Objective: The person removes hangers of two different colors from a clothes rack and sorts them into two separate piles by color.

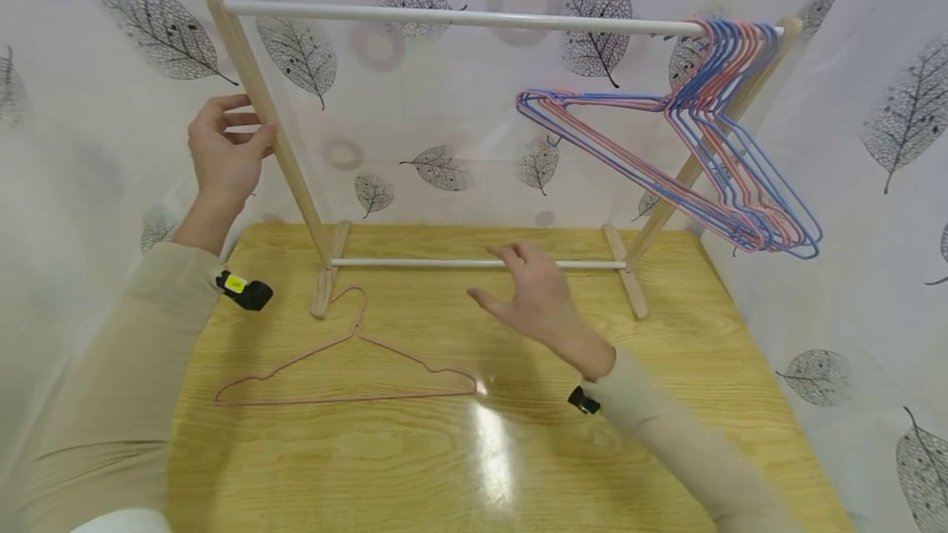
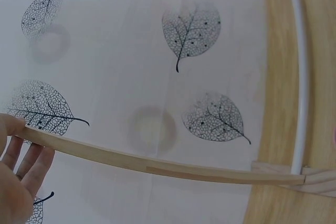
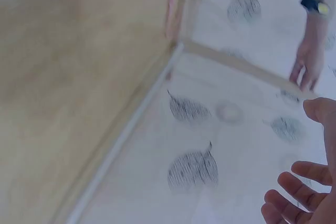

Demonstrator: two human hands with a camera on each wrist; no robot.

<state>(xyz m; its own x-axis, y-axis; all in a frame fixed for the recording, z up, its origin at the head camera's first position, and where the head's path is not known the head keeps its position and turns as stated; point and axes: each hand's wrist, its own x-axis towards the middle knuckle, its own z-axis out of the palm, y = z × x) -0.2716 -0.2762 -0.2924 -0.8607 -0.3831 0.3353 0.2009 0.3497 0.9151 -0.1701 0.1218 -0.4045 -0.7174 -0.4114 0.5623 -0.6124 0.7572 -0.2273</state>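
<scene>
My left hand [image 1: 225, 150] pinches the left wooden post of a clothes rack [image 1: 285, 167], with the thumb on one side and the fingers on the other. In the left wrist view the same post [image 2: 152, 166] runs from that hand [image 2: 21, 177] down to its foot. My right hand [image 1: 536, 294] hangs in the air in front of the rack's lower white bar [image 1: 415, 263], thumb and fingers spread, holding nothing. Below and to its left, a pink clothes hanger [image 1: 355, 399] lies flat on the table, its hook near the rack's left foot.
Several blue and pink hangers [image 1: 711, 97] hang bunched at the right end of the rack's top white bar [image 1: 474, 18]. The rack stands on a wood-grain table [image 1: 385, 467]. Behind it and at both sides is a white curtain [image 1: 459, 118] with leaf prints.
</scene>
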